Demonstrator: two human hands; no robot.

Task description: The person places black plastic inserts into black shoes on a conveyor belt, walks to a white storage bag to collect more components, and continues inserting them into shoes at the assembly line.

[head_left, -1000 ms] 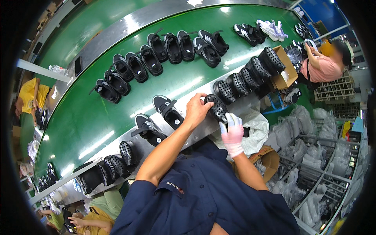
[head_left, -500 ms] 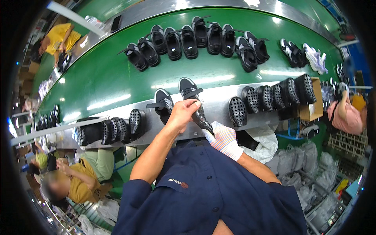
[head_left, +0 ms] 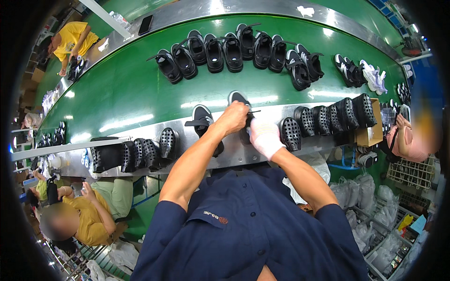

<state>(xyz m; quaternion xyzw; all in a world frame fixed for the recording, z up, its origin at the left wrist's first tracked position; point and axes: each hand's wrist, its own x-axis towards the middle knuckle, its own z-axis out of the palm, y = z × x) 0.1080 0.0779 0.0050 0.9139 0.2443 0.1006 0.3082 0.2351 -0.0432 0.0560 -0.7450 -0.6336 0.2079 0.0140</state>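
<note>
A black sneaker (head_left: 239, 96) with a grey toe lies at the edge of the green surface, in front of me. My left hand (head_left: 233, 118), bare, is closed on its upper near the strap and covers much of it. My right hand (head_left: 266, 136), in a pale knitted glove, is closed round the heel end of the same shoe. Whether a black shoe insert sits inside is hidden by my hands. Beside my left forearm stands a matching sneaker (head_left: 202, 113), its strap sticking out leftward.
Perforated black shoe inserts stand in rows, left (head_left: 167, 143) and right (head_left: 290, 134), along the metal ledge (head_left: 225, 160). Several black sneakers (head_left: 232, 50) line the green belt (head_left: 159, 100) beyond. A cardboard box (head_left: 370, 133) stands at right. People work at both sides.
Both hands have moved forward and slightly right. The perforated black insert that both hands held has gone from sight at the shoe. My right hand has come up to the heel.
</note>
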